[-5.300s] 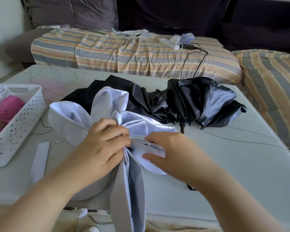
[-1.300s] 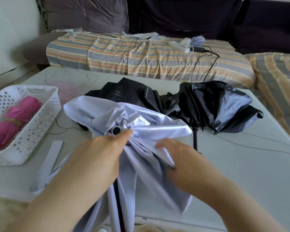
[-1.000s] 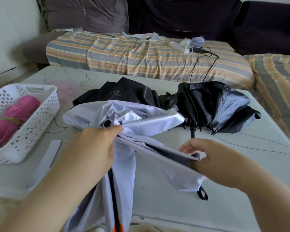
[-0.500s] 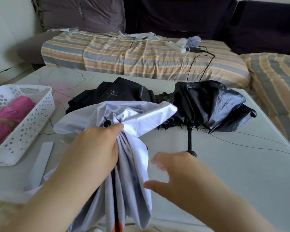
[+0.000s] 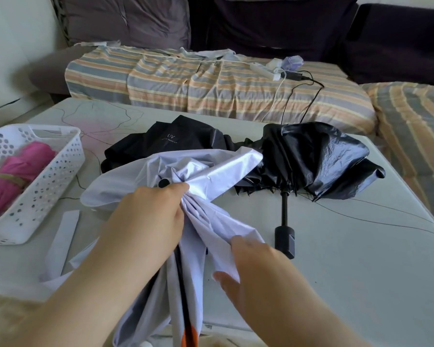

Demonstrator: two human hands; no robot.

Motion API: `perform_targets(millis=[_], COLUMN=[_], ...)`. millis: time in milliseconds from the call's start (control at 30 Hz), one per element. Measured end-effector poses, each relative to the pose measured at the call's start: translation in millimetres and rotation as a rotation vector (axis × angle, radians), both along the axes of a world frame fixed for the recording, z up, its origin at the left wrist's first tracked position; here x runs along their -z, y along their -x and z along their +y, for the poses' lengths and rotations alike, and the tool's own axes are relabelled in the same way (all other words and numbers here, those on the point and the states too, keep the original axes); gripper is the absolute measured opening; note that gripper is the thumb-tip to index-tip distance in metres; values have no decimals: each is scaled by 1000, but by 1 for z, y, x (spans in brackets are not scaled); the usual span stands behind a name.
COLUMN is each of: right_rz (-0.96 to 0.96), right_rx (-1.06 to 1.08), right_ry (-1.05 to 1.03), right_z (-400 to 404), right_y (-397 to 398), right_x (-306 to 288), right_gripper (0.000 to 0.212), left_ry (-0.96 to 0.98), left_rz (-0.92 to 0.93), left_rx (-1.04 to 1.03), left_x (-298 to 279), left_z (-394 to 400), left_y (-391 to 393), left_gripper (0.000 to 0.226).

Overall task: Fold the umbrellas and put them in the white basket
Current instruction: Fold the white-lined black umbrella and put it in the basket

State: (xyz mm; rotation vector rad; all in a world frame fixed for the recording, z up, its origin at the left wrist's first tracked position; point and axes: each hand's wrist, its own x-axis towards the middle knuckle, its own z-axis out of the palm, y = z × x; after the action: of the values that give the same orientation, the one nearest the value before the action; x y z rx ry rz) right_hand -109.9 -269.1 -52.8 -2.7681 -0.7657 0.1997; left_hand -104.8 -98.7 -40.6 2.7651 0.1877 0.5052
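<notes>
Left hand (image 5: pixel 145 221) is clamped around the gathered canopy of the pale lilac umbrella (image 5: pixel 211 171), just below its black tip, at the near edge of the table (image 5: pixel 348 284). Right hand (image 5: pixel 258 269) pinches a loose fold of that same fabric between thumb and fingers. Beyond the lilac one lies the black umbrella (image 5: pixel 311 156), half collapsed, handle pointing this way. Left of it, the white basket (image 5: pixel 48 186) holds a rolled pink umbrella (image 5: pixel 15 176).

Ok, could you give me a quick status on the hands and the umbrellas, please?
Left hand grips white umbrella canopy; right hand pinches a fold. Black umbrella unfolded behind. Pink umbrella in white basket.
</notes>
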Motion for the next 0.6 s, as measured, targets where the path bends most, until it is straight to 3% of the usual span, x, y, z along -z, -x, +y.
perform_targets(millis=[133, 233, 333, 400, 500, 600], right_rz=[38, 38, -58, -260, -492, -529], right_rx=[-52, 28, 102, 14, 4, 86], right_ry=[138, 296, 259, 147, 51, -43], right_z=[2, -11, -25, -32, -45, -58], right_y=[-3, -24, -39, -45, -51, -58], right_x=[6, 11, 10, 9, 7, 5], right_gripper=[12, 22, 25, 7, 27, 21], left_ry=[35, 64, 85, 92, 105, 91], left_rz=[-25, -26, -32, -43, -34, -22], left_rx=[16, -5, -34, -27, -14, -53], left_x=[0, 2, 3, 5, 5, 7], left_z=[2, 3, 1, 1, 5, 10], left_y=[1, -1, -4, -5, -4, -5], left_gripper=[30, 39, 40, 38, 34, 33])
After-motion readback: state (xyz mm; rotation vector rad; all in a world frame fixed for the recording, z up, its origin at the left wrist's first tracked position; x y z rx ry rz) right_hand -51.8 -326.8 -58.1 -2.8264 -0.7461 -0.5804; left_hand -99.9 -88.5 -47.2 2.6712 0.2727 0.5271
